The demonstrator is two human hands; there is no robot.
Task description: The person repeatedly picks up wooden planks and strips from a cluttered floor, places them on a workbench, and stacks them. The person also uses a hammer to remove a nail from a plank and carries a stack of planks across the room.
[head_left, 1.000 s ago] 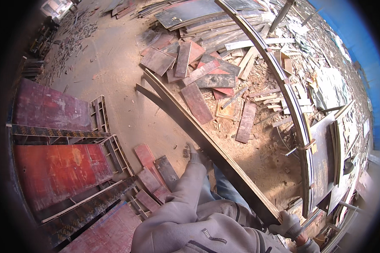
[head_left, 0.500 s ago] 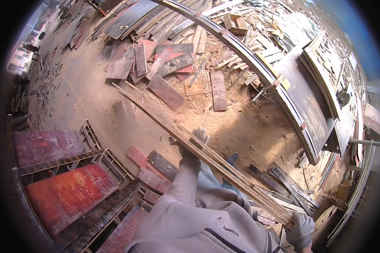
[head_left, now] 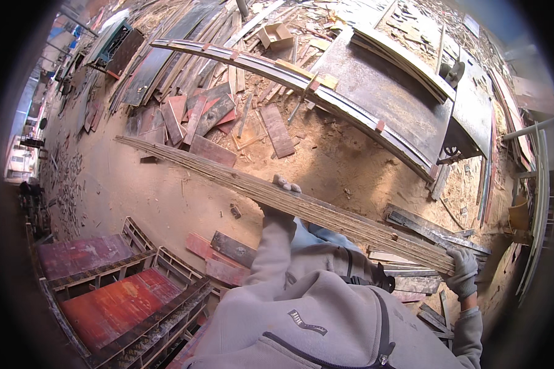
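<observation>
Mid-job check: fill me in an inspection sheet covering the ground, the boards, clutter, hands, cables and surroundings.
Surface: sandy-coloured ground, dusty, with scattered chips.
Job's things: long boards, stacked together, held in both hands, slanting across the view.
Clutter: pile of red and grey offcuts beyond the boards; small open box farther off.
Hands: left hand gloved, fingers over the boards' far edge, the rest partly hidden; right hand gloved, gripping their right end.
Cables: nothing seen.
Surroundings: red panel at lower left; long rail along a dark-topped table at upper right.
</observation>
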